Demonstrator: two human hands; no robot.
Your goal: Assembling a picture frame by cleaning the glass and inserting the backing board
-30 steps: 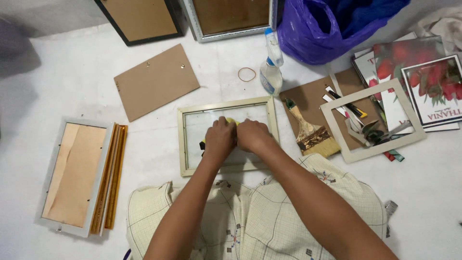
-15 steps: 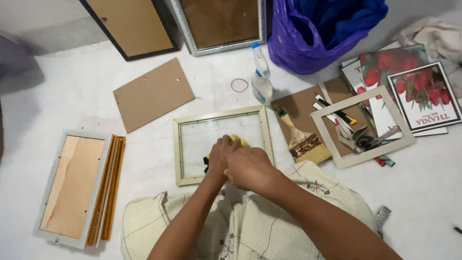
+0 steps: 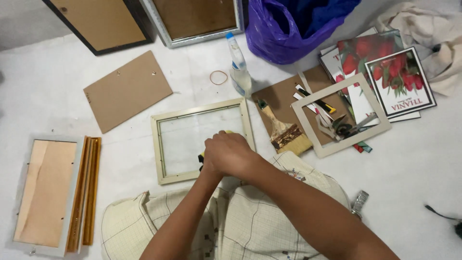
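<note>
Near the centre of the frame a cream picture frame [image 3: 202,140] with a glass pane lies flat on the white floor [image 3: 62,96]. The person's two hands meet over its lower right corner. The right hand [image 3: 233,154] lies on top, curled closed, and covers most of the left hand [image 3: 208,161]. A small yellow and black object [image 3: 226,132] peeks out at the fingertips and below the knuckles; its kind cannot be told, nor which hand clamps it. The left hand's fingers are hidden, so whether they are together or apart cannot be told.

The risk lies in the glass. Both hands seem to bear down on one corner of a pane that rests on a hard floor, and uneven force there could crack it or slide the frame away. A hard edge on the held object could scratch the pane.

Just right of the frame lies a wide paintbrush [image 3: 281,129] on a brown backing board [image 3: 281,96], and a second empty cream frame [image 3: 340,115] with loose tools inside. A sweep of the forearm could knock these. A clear squeeze bottle [image 3: 239,70] lying above the frame could roll or leak toward the glass. The checked cloth [image 3: 231,226] over the lap lies against the frame's lower edge and could snag it.
</note>
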